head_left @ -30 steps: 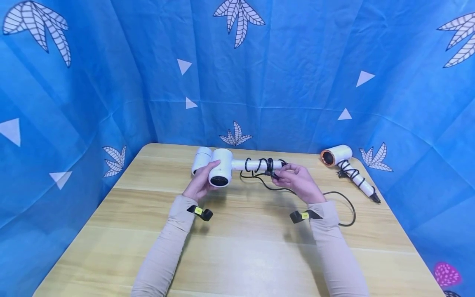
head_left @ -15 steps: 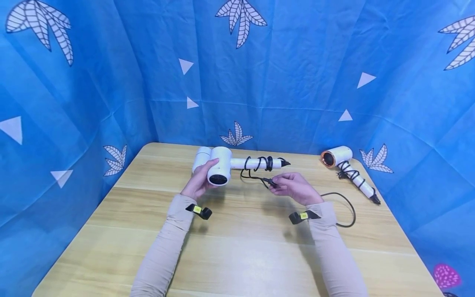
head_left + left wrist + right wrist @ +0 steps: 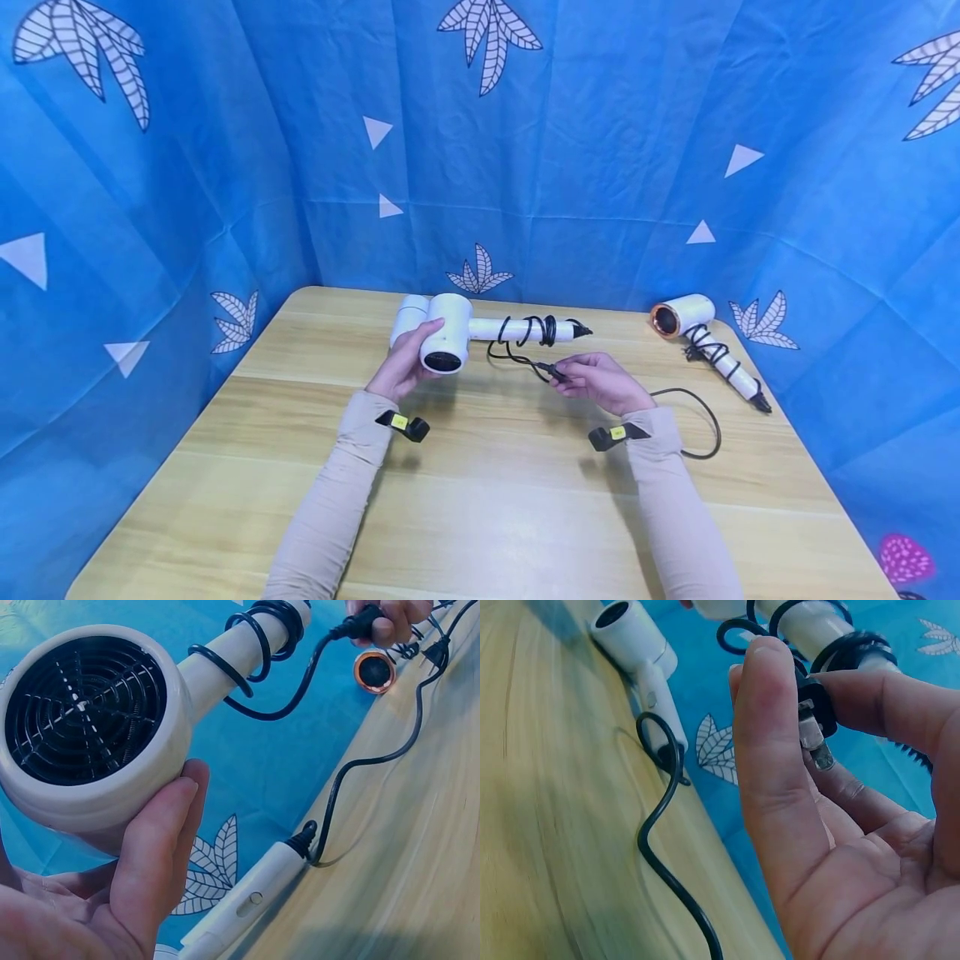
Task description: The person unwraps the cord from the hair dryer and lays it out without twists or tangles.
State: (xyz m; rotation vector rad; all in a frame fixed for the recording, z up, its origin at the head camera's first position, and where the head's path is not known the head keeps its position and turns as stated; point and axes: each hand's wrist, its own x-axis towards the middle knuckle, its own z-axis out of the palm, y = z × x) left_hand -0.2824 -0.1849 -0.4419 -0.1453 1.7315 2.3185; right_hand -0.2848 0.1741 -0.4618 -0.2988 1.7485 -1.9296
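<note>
My left hand (image 3: 405, 367) grips the round white body of a hair dryer (image 3: 451, 321), held above the table with its handle pointing right. Black cord (image 3: 277, 630) is wound in several loops around that handle. My right hand (image 3: 603, 385) pinches the cord's black plug (image 3: 817, 705) between thumb and fingers, below the handle's end. Flat metal prongs (image 3: 812, 736) stick out of the plug in the right wrist view. A short length of cord (image 3: 296, 697) hangs slack between the handle and the plug.
A second white hair dryer (image 3: 409, 310) lies behind the held one, its unwound cord (image 3: 701, 408) running right across the wooden table (image 3: 487, 500). At the back right lies a third hair dryer (image 3: 690, 314), copper-rimmed, with cord wound on its handle. Blue curtains (image 3: 525, 167) surround the table.
My right hand has come down from the end of the handle, toward me, with the plug, uncovering the handle's tip. My left hand stays on the hair dryer, nearly still.
</note>
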